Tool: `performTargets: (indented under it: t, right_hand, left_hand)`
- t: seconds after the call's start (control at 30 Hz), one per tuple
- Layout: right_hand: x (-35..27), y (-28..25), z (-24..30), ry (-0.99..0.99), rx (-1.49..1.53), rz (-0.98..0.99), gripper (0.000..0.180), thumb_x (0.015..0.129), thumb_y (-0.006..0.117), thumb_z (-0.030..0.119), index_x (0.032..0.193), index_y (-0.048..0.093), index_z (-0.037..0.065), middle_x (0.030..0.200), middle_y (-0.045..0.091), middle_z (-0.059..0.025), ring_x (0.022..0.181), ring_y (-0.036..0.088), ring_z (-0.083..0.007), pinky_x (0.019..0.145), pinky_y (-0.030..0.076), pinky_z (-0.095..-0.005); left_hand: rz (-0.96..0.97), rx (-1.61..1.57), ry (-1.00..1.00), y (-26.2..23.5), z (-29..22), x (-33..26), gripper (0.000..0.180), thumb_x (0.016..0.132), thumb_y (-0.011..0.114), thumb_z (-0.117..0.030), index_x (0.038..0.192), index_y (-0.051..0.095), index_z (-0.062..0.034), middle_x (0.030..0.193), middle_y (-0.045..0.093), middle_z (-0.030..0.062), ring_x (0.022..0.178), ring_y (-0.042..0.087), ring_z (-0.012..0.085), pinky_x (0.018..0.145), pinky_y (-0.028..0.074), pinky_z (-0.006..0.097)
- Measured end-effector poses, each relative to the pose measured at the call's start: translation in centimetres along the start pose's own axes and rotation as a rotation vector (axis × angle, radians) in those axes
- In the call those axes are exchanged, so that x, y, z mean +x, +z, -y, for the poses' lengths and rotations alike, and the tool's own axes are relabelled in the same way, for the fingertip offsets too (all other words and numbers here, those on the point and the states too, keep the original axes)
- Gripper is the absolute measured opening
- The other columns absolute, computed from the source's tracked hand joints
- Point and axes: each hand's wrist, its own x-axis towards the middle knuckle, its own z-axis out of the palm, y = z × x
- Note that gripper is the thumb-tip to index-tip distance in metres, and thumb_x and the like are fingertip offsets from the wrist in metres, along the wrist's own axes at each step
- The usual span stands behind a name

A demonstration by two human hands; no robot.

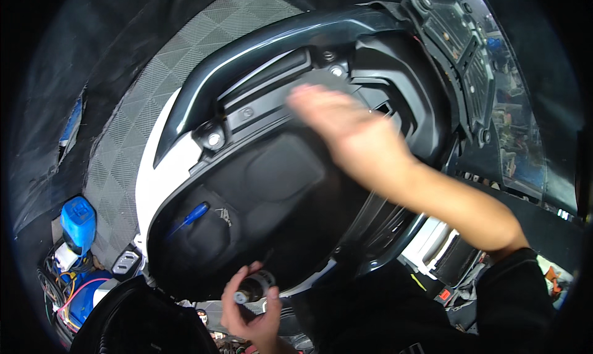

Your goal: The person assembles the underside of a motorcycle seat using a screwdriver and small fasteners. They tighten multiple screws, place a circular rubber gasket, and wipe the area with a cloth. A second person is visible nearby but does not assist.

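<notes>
Below me lies a scooter's black underseat storage bin (265, 224). My left hand (238, 320) is at the bin's near edge, its fingers closed around a dark cylinder with a pale round end (249, 291); its exact kind is unclear. My right hand (346, 122) reaches across the bin to the grey-black trim on its far side, smeared by motion. A grey blur (321, 81) shows beside its fingertips, and whether they hold it is not clear. Inside the bin lie a blue-handled screwdriver (196, 213) and a little heap of small metal pieces, seemingly screws (224, 217).
A glossy dark side panel (204, 76) and a white body panel (159, 162) surround the bin. At the right end stands a black rear rack (460, 51). A blue container (78, 223) and tangled cables (58, 292) are at left. Grey tiles (133, 125) cover the floor.
</notes>
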Motion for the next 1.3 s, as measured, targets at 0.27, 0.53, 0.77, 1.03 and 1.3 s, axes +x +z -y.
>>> performTargets:
  t: [0.27, 0.53, 0.77, 1.03, 1.3]
  right_hand:
    - [2.4, 3.6, 3.7, -0.094, -0.236, -0.104, 0.044, 0.085, 0.061, 0.011, 0.126, 0.06, -0.004, 0.126, 0.067, -0.0206, 0.118, 0.067, -0.0307, 0.105, 0.053, -0.034]
    - [0.5, -4.1, -2.9, -0.128, -0.02, -0.191, 0.044, 0.083, 0.06, 0.002, 0.126, 0.065, 0.0, 0.13, 0.068, -0.0159, 0.121, 0.066, -0.0295, 0.108, 0.051, -0.0392]
    - [3.0, 0.7, -1.4, -0.136, -0.179, -0.216, 0.053, 0.076, 0.063, -0.006, 0.128, 0.064, 0.0, 0.12, 0.069, -0.0151, 0.113, 0.066, -0.0325, 0.102, 0.054, -0.0385]
    - [3.4, 0.5, -0.8, -0.166, -0.176, -0.085, 0.046, 0.078, 0.067, 0.006, 0.122, 0.063, -0.003, 0.118, 0.068, -0.0148, 0.112, 0.068, -0.026, 0.099, 0.055, -0.0353]
    - [3.8, 1.2, -0.6, -0.15, -0.129, -0.144, 0.044, 0.079, 0.062, 0.002, 0.123, 0.064, 0.003, 0.121, 0.068, -0.0125, 0.107, 0.068, -0.0305, 0.097, 0.056, -0.0358]
  left_hand:
    - [0.174, 0.081, 0.142, 0.3, -0.8, 0.4, 0.049, 0.08, 0.077, -0.002, 0.125, 0.06, 0.0091, 0.109, 0.072, 0.0234, 0.1, 0.072, 0.0285, 0.09, 0.058, 0.038]
    - [0.085, -0.005, 0.091, 1.5, -0.8, -0.4, 0.048, 0.08, 0.08, -0.003, 0.122, 0.061, 0.0094, 0.106, 0.073, 0.0237, 0.097, 0.073, 0.0292, 0.089, 0.058, 0.038]
    - [0.103, -0.011, 0.083, 1.1, -0.5, -0.8, 0.049, 0.075, 0.083, -0.003, 0.119, 0.063, 0.0079, 0.101, 0.075, 0.0233, 0.091, 0.074, 0.0285, 0.086, 0.058, 0.036]
    - [0.114, 0.056, 0.033, 0.2, -0.1, -1.4, 0.049, 0.074, 0.083, -0.002, 0.117, 0.064, 0.0082, 0.102, 0.075, 0.0229, 0.092, 0.075, 0.028, 0.085, 0.059, 0.036]
    - [0.1, 0.012, 0.091, 0.8, -0.8, -0.8, 0.048, 0.072, 0.084, -0.002, 0.115, 0.065, 0.0083, 0.099, 0.075, 0.023, 0.091, 0.075, 0.0298, 0.084, 0.059, 0.036]
